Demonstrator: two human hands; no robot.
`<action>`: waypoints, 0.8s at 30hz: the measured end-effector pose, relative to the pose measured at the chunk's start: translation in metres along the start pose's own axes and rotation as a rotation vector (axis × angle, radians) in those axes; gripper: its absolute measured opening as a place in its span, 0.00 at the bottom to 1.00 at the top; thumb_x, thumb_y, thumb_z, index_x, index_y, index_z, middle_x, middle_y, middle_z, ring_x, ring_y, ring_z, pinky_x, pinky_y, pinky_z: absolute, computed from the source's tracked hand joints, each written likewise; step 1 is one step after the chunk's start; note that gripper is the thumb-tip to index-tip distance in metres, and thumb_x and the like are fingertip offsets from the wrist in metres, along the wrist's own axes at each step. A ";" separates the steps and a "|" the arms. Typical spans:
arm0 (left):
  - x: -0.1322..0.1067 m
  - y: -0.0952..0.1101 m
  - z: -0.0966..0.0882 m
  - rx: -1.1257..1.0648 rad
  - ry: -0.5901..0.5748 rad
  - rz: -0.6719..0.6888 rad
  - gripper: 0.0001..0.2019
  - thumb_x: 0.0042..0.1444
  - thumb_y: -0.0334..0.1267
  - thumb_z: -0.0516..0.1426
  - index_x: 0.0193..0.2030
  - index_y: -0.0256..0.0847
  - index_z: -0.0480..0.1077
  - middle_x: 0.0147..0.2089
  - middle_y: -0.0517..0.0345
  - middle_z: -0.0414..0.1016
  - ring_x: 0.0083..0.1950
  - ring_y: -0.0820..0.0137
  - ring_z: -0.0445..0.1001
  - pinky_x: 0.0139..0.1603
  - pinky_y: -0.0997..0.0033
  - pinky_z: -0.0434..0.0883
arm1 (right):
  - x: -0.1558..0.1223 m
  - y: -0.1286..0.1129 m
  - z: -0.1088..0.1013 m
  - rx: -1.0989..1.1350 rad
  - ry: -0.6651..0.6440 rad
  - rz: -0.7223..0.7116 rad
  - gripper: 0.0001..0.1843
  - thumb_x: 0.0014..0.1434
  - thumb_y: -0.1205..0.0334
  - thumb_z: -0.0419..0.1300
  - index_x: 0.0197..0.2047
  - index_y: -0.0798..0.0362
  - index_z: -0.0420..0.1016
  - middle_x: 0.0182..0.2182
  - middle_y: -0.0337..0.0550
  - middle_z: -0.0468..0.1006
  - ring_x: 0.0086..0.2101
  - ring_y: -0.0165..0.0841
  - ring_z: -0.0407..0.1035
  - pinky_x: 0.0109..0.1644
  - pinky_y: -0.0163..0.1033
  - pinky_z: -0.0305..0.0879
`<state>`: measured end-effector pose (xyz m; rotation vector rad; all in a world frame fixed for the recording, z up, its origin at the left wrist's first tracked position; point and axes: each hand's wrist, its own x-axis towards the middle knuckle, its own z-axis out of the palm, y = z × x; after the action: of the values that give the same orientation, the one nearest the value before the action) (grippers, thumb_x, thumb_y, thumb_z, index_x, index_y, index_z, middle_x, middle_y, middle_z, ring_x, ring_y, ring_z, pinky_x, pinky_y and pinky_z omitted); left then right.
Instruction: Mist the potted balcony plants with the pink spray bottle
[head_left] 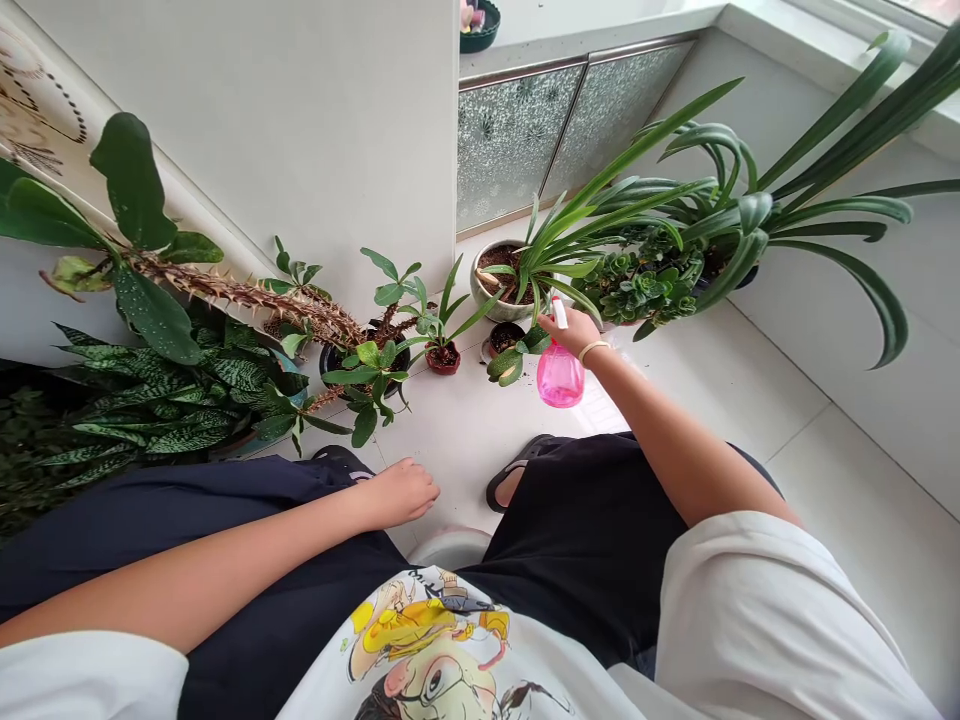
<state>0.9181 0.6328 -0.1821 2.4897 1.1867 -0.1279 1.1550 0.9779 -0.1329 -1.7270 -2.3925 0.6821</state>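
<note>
A pink see-through spray bottle (pixel 561 377) with a white and red head is in my right hand (pixel 574 330), whose fingers wrap round its neck. The bottle is upright over the floor, close to a small dark pot (pixel 506 337) with broad oval leaves. Just behind it, a round pale pot (pixel 487 262) holds soil and a plant with long strap leaves (pixel 577 225). My left hand (pixel 405 492) rests near my left knee with its fingers curled in, and nothing shows in it.
A thorny-stemmed plant (pixel 240 290) leans across the left side, over patterned leaves (pixel 172 400). A small red pot (pixel 442 358) stands mid-floor. Long-leaved plants (pixel 750 220) fill the right corner. Behind are a white panel (pixel 337 120) and a glass-front cabinet (pixel 517 140).
</note>
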 end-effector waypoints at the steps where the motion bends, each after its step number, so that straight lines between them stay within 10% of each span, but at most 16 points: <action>1: 0.001 0.000 0.000 0.015 -0.002 0.003 0.07 0.64 0.35 0.55 0.34 0.39 0.71 0.30 0.55 0.74 0.34 0.65 0.71 0.39 0.64 0.61 | -0.004 0.000 -0.001 -0.014 0.020 -0.005 0.17 0.62 0.47 0.54 0.36 0.53 0.71 0.35 0.50 0.76 0.38 0.43 0.71 0.46 0.45 0.65; 8: 0.008 0.005 0.001 -0.073 -0.031 -0.021 0.05 0.61 0.35 0.57 0.35 0.40 0.73 0.31 0.52 0.75 0.37 0.62 0.74 0.44 0.63 0.65 | -0.044 -0.019 -0.008 0.074 0.138 -0.059 0.13 0.63 0.51 0.54 0.44 0.51 0.66 0.37 0.49 0.75 0.38 0.44 0.70 0.45 0.46 0.64; 11: 0.025 0.004 -0.013 -0.436 -0.029 -0.157 0.20 0.59 0.42 0.60 0.58 0.45 0.69 0.47 0.50 0.77 0.46 0.61 0.76 0.48 0.61 0.69 | -0.064 -0.037 -0.013 0.237 0.159 -0.166 0.12 0.63 0.50 0.54 0.42 0.49 0.67 0.37 0.46 0.75 0.40 0.42 0.71 0.48 0.45 0.65; 16: 0.069 -0.006 -0.047 -1.261 0.364 -0.405 0.55 0.53 0.53 0.66 0.75 0.55 0.31 0.74 0.33 0.48 0.62 0.55 0.70 0.55 0.49 0.72 | -0.101 -0.081 -0.010 0.683 0.294 -0.277 0.19 0.64 0.44 0.52 0.50 0.47 0.65 0.45 0.47 0.74 0.48 0.42 0.71 0.56 0.50 0.68; 20: 0.098 -0.010 -0.072 -1.278 0.653 -0.363 0.63 0.38 0.51 0.74 0.74 0.52 0.38 0.76 0.37 0.38 0.74 0.45 0.51 0.68 0.38 0.60 | -0.127 -0.115 -0.003 0.849 0.361 -0.267 0.28 0.62 0.37 0.54 0.57 0.45 0.59 0.52 0.50 0.68 0.54 0.44 0.68 0.61 0.54 0.67; 24: 0.110 -0.003 -0.102 -1.421 0.822 -0.319 0.55 0.39 0.49 0.74 0.71 0.50 0.48 0.72 0.40 0.55 0.70 0.46 0.60 0.63 0.42 0.68 | -0.126 -0.131 -0.015 0.822 0.340 -0.311 0.38 0.55 0.35 0.62 0.61 0.43 0.57 0.56 0.51 0.64 0.60 0.46 0.63 0.68 0.58 0.61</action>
<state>0.9783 0.7531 -0.1152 1.0318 1.2108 1.2719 1.0897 0.8336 -0.0438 -1.0035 -1.7147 1.0212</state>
